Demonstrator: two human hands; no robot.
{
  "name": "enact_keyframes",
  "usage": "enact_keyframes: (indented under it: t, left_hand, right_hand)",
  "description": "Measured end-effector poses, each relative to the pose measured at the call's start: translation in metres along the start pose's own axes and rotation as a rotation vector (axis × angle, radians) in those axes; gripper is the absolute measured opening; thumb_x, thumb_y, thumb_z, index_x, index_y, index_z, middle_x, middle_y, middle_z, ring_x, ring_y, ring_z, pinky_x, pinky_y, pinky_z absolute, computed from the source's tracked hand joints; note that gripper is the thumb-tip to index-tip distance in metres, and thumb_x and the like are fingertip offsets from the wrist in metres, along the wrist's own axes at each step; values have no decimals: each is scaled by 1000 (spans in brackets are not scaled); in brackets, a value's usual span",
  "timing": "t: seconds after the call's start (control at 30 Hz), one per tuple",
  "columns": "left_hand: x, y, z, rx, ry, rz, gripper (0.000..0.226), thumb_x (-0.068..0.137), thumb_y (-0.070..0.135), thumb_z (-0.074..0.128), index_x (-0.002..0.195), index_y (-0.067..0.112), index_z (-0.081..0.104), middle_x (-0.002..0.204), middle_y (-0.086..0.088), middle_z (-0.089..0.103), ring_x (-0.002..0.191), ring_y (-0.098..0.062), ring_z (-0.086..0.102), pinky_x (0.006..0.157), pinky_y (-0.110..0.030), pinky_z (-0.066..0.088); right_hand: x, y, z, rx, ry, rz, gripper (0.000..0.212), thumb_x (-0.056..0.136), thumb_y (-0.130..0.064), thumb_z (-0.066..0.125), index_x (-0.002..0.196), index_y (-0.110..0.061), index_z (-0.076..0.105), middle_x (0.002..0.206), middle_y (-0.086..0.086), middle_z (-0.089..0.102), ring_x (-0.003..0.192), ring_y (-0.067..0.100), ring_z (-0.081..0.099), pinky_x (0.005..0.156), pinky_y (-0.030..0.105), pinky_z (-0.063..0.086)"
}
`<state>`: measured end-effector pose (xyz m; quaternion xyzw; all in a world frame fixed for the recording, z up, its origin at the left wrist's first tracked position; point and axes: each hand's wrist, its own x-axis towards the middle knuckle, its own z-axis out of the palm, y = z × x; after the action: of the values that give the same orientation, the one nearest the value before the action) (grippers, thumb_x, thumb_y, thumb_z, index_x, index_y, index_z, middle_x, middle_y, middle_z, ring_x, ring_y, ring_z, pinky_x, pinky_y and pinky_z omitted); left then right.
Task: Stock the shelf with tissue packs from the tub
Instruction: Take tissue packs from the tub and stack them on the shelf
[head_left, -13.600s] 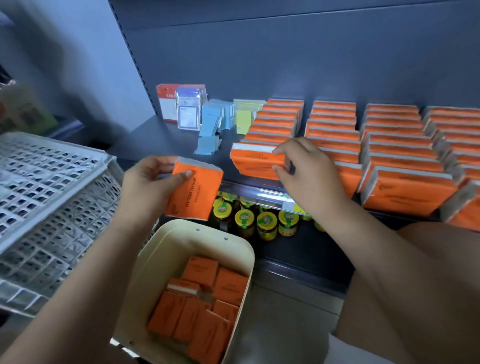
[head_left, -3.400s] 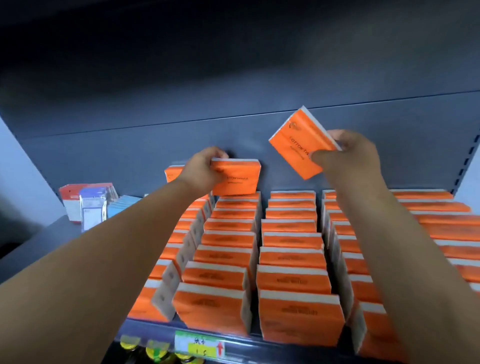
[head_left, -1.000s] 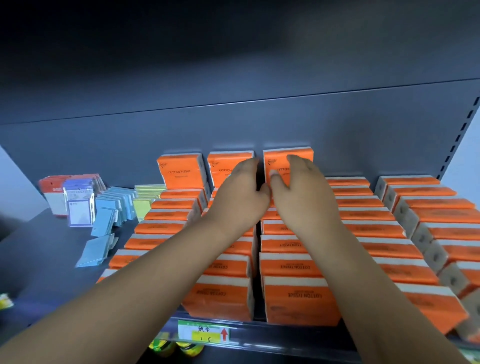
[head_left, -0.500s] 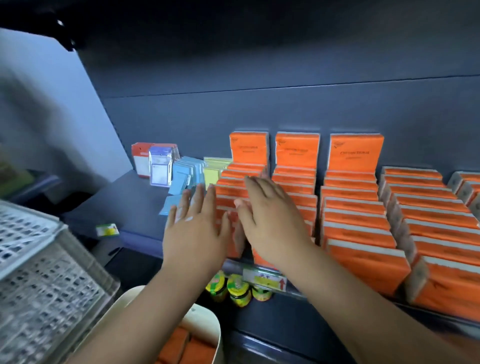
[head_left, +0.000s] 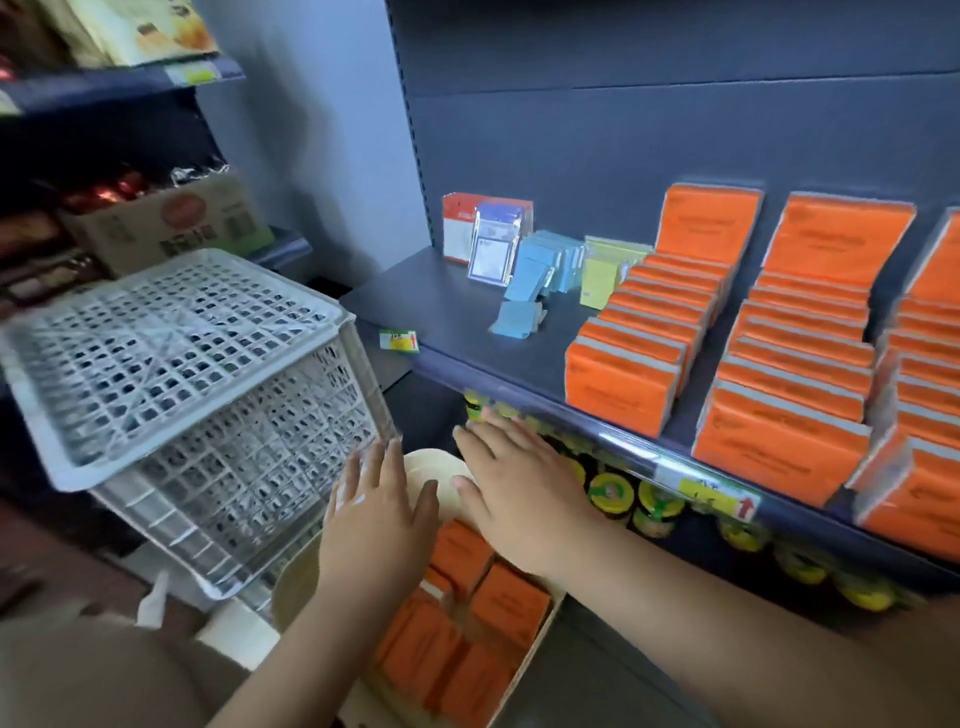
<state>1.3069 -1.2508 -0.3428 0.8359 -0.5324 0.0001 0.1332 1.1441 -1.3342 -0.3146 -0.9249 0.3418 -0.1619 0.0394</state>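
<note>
Retrieval step: above the tub, the left hand and right hand hover spread and empty, fingers nearly straight, apparently touching nothing, though blur leaves contact uncertain. Orange tissue packs lie loose inside the tub. Next, each hand must descend into it and grip a pack for the shelf above the tub.
</note>
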Motion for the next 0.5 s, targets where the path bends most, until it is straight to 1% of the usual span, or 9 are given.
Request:
enact_keyframes:
  t: [0.07,0.1,0.17,0.23,0.27,0.33,0.4,0.47,0.5]
  left_hand:
    - [-8,-20,16,2,-59,-30,89,90,65,15,157,10,36,163,-11,38,154,-32,28,127,-46,20]
    - [-12,-26,21,2,-102,-48,87,92,65,17,158,10,33,164,-10,36,155,-30,26,127,-45,20]
    - [-19,-38,33,-41,-168,-107,76,98,60,28,159,14,28,166,-7,32,155,-29,23,127,-45,21]
    - [-23,-45,40,-121,-236,-174,72,99,61,28,158,20,28,167,-2,29,155,-30,23,126,-48,24]
    - [-24,-47,44,-157,-273,-221,71,98,62,28,156,23,31,165,-1,31,154,-30,25,123,-50,27]
    - [-18,-54,59,-191,-387,-298,63,97,60,32,148,24,40,157,-3,41,148,-34,32,117,-52,35]
    - [-6,-67,81,-160,-507,-334,62,88,61,29,133,25,53,142,-7,51,140,-37,41,111,-52,38]
    - [5,-76,97,-128,-621,-331,63,84,56,30,128,20,58,135,-12,55,132,-38,48,111,-52,39]
    - [10,-77,97,-120,-669,-324,60,85,52,33,126,16,60,135,-15,56,129,-38,51,110,-51,41]
  right_hand:
    - [0,-9,17,44,-67,-23,56,104,-42,43,151,-13,45,155,5,47,152,25,29,127,40,18]
    - [0,-12,26,58,-106,-28,55,104,-41,43,151,-13,45,154,6,47,152,25,29,127,39,18]
    - [0,-14,46,55,-190,-41,54,105,-42,43,150,-13,44,153,7,48,152,26,30,126,39,18]
    - [1,-12,67,34,-291,-40,52,105,-44,41,147,-13,46,151,7,49,150,26,32,125,39,22]
    - [1,-11,77,30,-333,-34,51,105,-45,40,145,-13,46,150,7,49,148,26,34,123,40,26]
    - [1,-10,96,18,-440,4,49,105,-46,40,143,-15,47,148,7,50,142,28,41,116,44,35]
    - [2,-9,117,21,-521,60,48,102,-45,42,141,-17,48,143,8,52,135,31,49,109,48,42]
    - [4,-10,136,8,-618,133,51,95,-50,42,133,-18,52,134,10,56,124,35,56,99,51,49]
    - [4,-11,145,10,-650,161,52,90,-53,41,126,-17,54,127,11,58,118,37,58,95,50,51]
